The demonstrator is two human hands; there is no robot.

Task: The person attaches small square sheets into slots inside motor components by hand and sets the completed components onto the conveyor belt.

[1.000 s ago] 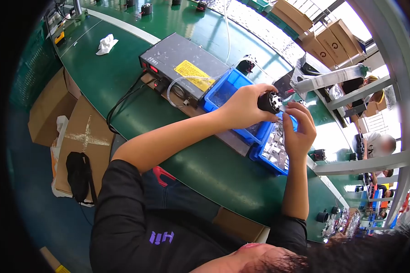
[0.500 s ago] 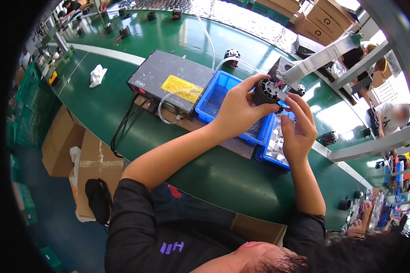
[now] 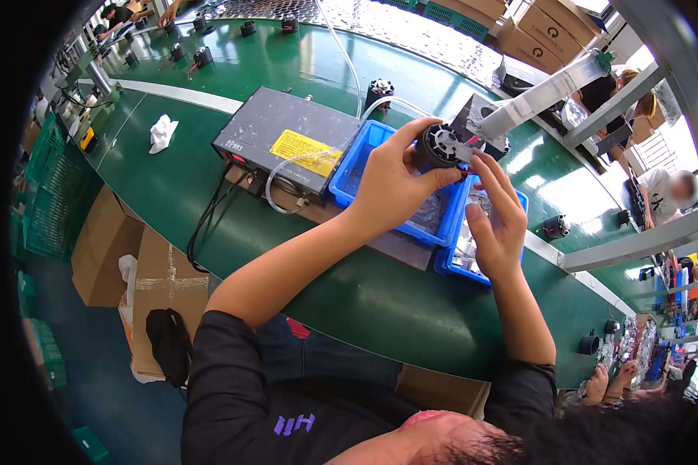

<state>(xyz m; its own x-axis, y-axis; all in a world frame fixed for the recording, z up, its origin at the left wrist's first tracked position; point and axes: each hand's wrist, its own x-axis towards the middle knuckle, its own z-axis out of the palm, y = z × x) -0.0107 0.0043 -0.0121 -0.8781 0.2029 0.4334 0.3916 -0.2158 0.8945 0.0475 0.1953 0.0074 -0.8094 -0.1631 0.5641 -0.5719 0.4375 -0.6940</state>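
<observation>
My left hand point(image 3: 395, 174) is closed around a black cylindrical motor point(image 3: 426, 157), thumb in front and fingers behind. The motor's slotted end faces up and to the right, and red wire shows beside it. A small grey piece point(image 3: 464, 153) lies against that end. Fingertips of my right hand point(image 3: 500, 221) touch the piece, while its thumb stands apart from the fingers. Below the hands are a blue bin point(image 3: 347, 172) and a second blue bin point(image 3: 461, 272) of small pale pieces. A translucent tube point(image 3: 547, 94) on a dark bracket point(image 3: 473, 108) is just beyond the motor.
A grey control box point(image 3: 267, 116) with a yellow label stands left of the bins, with hoses and black cables. Crumpled white tissue point(image 3: 163, 133) lies farther left. Several motors, including one motor point(image 3: 380, 91), stand across the green bench point(image 3: 364, 302). A metal frame point(image 3: 644, 246) runs along the right.
The view has shifted slightly. The motor and both hands appear a little farther left and up. The small grey piece now sits closer against the motor's end, with my right fingertips on it.
</observation>
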